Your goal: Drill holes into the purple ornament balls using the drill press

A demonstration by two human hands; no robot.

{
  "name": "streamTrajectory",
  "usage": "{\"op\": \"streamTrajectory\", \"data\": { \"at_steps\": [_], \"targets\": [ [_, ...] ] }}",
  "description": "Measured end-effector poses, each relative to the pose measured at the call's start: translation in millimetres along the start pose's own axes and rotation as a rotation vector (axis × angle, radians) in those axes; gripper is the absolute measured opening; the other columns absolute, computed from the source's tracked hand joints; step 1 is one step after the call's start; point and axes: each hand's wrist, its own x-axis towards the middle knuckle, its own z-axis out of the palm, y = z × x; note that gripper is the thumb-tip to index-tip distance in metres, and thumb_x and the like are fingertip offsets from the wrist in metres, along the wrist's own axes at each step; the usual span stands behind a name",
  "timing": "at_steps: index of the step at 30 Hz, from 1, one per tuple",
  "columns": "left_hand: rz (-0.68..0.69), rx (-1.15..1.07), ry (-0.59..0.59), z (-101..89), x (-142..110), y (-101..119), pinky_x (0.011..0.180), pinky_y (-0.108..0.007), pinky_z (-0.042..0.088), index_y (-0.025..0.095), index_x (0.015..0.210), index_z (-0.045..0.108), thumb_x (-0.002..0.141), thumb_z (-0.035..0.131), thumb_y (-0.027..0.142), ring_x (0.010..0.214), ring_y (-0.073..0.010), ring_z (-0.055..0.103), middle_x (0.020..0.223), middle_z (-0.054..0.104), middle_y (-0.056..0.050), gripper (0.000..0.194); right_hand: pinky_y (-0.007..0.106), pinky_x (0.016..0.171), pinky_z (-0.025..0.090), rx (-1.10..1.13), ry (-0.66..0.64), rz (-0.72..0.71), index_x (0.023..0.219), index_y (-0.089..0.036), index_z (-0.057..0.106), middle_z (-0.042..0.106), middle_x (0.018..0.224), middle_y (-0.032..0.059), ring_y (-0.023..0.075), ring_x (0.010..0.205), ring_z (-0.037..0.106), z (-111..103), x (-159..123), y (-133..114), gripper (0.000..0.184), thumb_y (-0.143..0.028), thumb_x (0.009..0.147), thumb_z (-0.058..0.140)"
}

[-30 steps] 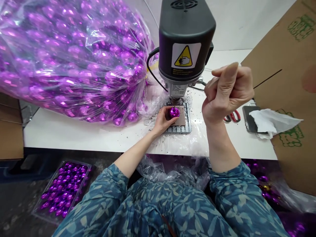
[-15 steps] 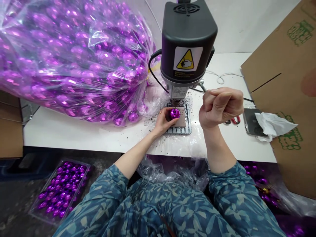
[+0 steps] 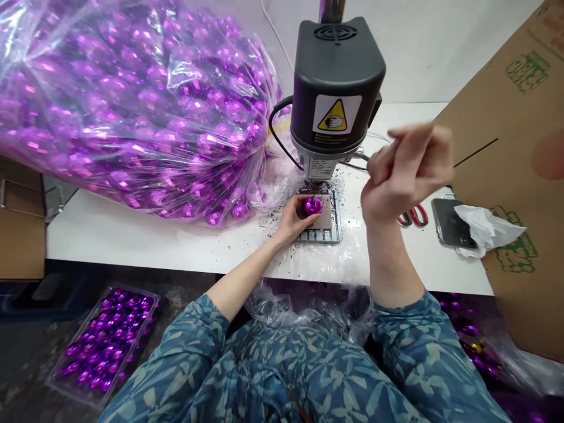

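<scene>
My left hand [image 3: 294, 218] is closed around the side of a shiny purple faceted ball [image 3: 313, 205], fingers behind it and thumb in front. The ball rests on a small brown board [image 3: 325, 220] over the slotted metal base [image 3: 335, 235] of a drill press [image 3: 338, 64]. Its thin bit [image 3: 313, 197] points down at the ball's top and seems to meet it. To the right of the machine, my raised right hand [image 3: 408, 173], slightly blurred, is closed at the end of the press's lever [image 3: 362, 155]; the grip itself is hidden by the fingers.
A big clear bag of purple balls [image 3: 145, 129] fills the table's left. Red-handled scissors [image 3: 414, 216], a phone [image 3: 452, 223] and a crumpled tissue [image 3: 487, 228] lie right, beside a cardboard box [image 3: 497, 170]. A clear tray [image 3: 61, 392] of balls sits low left.
My right hand has swung up and to the right, its wrist turning. The bit looks closer to the ball, which my left hand still holds in place. The view has tilted slightly.
</scene>
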Motion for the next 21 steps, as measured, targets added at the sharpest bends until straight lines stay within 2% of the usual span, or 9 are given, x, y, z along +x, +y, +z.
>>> {"op": "streamTrajectory", "data": {
  "at_steps": [1, 4, 6, 8, 12, 14, 17, 19, 21],
  "targets": [
    [-0.009, -0.002, 0.013, 0.4, -0.5, 3.0, 0.107, -0.045, 0.055, 0.022, 0.122, 0.062, 0.078, 0.095, 0.033, 0.120, -0.0290, 0.070, 0.123, 0.072, -0.010, 0.056, 0.028, 0.041, 0.014, -0.027, 0.001, 0.058, 0.074, -0.022, 0.058, 0.035, 0.052, -0.0069, 0.0032, 0.037, 0.022, 8.3, 10.8, -4.4, 0.052, -0.069, 0.095, 0.059],
    [-0.031, 0.078, 0.093, -4.7, -12.8, 21.0, 0.104, -0.046, 0.056, 0.021, 0.117, 0.061, 0.076, 0.095, 0.030, 0.117, -0.0294, 0.070, 0.121, 0.072, -0.011, 0.055, 0.033, 0.038, 0.012, -0.028, -0.077, 0.161, 0.066, -0.024, 0.055, 0.028, 0.046, -0.0074, 0.0053, 0.035, 0.018, 25.9, 37.1, -9.6, 0.074, -0.097, 0.079, 0.049],
    [-0.014, 0.166, 0.064, -14.7, -33.5, 39.1, 0.098, -0.046, 0.058, 0.021, 0.114, 0.062, 0.077, 0.093, 0.034, 0.110, -0.0290, 0.071, 0.116, 0.073, -0.010, 0.049, 0.036, 0.035, 0.010, 0.031, -0.124, 0.192, 0.063, -0.025, 0.056, 0.024, 0.042, -0.0085, 0.0063, 0.033, 0.015, 30.1, 45.2, -9.4, 0.078, -0.103, 0.066, 0.054],
    [0.029, 0.220, -0.163, -27.7, -63.4, 57.1, 0.091, -0.043, 0.059, 0.023, 0.113, 0.064, 0.080, 0.090, 0.040, 0.102, -0.0277, 0.071, 0.111, 0.074, -0.009, 0.045, 0.036, 0.034, 0.009, 0.104, -0.120, 0.198, 0.062, -0.024, 0.057, 0.026, 0.041, -0.0091, 0.0058, 0.032, 0.016, 30.5, 46.4, -9.6, 0.075, -0.099, 0.062, 0.064],
    [0.076, 0.461, -0.851, -46.9, -129.4, 72.0, 0.079, -0.043, 0.059, 0.025, 0.113, 0.069, 0.077, 0.093, 0.042, 0.093, -0.0320, 0.074, 0.106, 0.077, -0.010, 0.047, 0.033, 0.033, 0.010, 0.147, -0.087, 0.174, 0.061, -0.022, 0.058, 0.028, 0.040, -0.0097, 0.0043, 0.031, 0.020, 29.5, 42.9, -12.2, 0.069, -0.089, 0.069, 0.072],
    [0.133, 0.632, -0.952, -51.1, -150.8, 67.2, 0.076, -0.047, 0.059, 0.025, 0.113, 0.072, 0.080, 0.091, 0.044, 0.092, -0.0366, 0.075, 0.107, 0.078, -0.013, 0.043, 0.032, 0.033, 0.009, 0.131, -0.083, 0.162, 0.061, -0.022, 0.057, 0.027, 0.041, -0.0100, 0.0035, 0.031, 0.020, 29.3, 42.6, -12.1, 0.069, -0.089, 0.069, 0.070],
    [0.247, 0.560, -0.845, -57.3, -147.7, 56.1, 0.074, -0.045, 0.062, 0.027, 0.112, 0.075, 0.096, 0.073, 0.040, 0.086, -0.0313, 0.077, 0.103, 0.080, -0.010, 0.021, 0.031, 0.033, 0.007, 0.136, -0.094, 0.161, 0.062, -0.022, 0.059, 0.027, 0.041, -0.0100, 0.0028, 0.031, 0.019, 27.7, 43.9, -10.4, 0.068, -0.089, 0.066, 0.071],
    [0.214, 0.441, -0.645, -64.0, -116.6, 52.3, 0.074, -0.040, 0.063, 0.026, 0.107, 0.075, 0.100, 0.059, 0.028, 0.081, -0.0250, 0.076, 0.095, 0.080, -0.007, 0.017, 0.029, 0.033, 0.009, 0.161, -0.114, 0.172, 0.063, -0.020, 0.061, 0.030, 0.041, -0.0099, 0.0027, 0.032, 0.023, 25.6, 44.9, -10.3, 0.065, -0.084, 0.066, 0.075],
    [0.083, 0.503, -0.378, -71.6, -65.4, 51.6, 0.078, -0.040, 0.064, 0.022, 0.104, 0.074, 0.096, 0.053, 0.015, 0.087, -0.0248, 0.076, 0.094, 0.079, -0.007, 0.023, 0.025, 0.034, 0.013, 0.168, -0.142, 0.184, 0.066, -0.017, 0.063, 0.033, 0.042, -0.0098, 0.0021, 0.033, 0.028, 23.4, 45.6, -11.5, 0.061, -0.076, 0.068, 0.077]
  ]
}}
